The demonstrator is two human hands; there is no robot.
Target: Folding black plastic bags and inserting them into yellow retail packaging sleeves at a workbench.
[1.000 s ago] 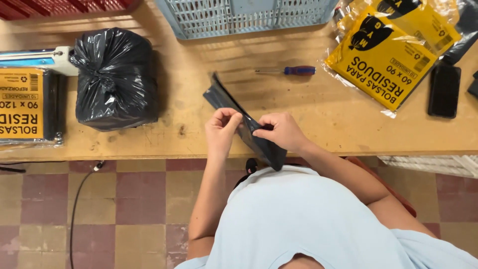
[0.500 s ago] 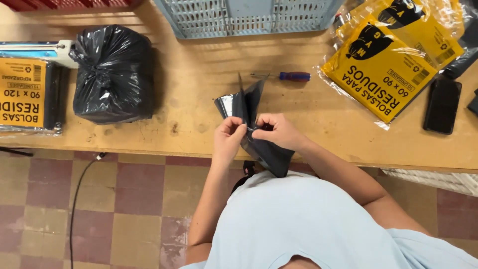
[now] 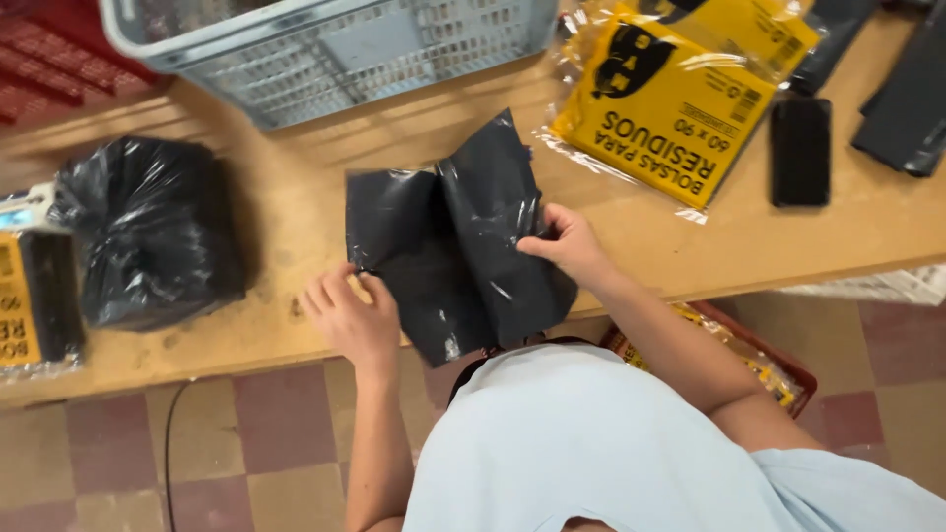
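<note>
Wooden counter (image 3: pixel 266 212) under your hands. Thin black plastic bag (image 3: pixel 453 236), narrow folded strip a second ago, now spread wide, lying near counter's front edge. Left hand (image 3: pixel 350 315) pinches its left edge, right hand (image 3: pixel 564 239) its right: unfolding underway.

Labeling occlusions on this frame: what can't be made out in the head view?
- Left hand grip: fingertips tucked behind the black bag, its edge hides the contact.
- Table under the bag: covered, anything beneath is unseen.
- Grey basket: cut off by the top edge, contents blurred.
- Red crate under the table: mostly hidden by the right forearm and tabletop.
- Yellow pack at left: cut by the frame edge.
</note>
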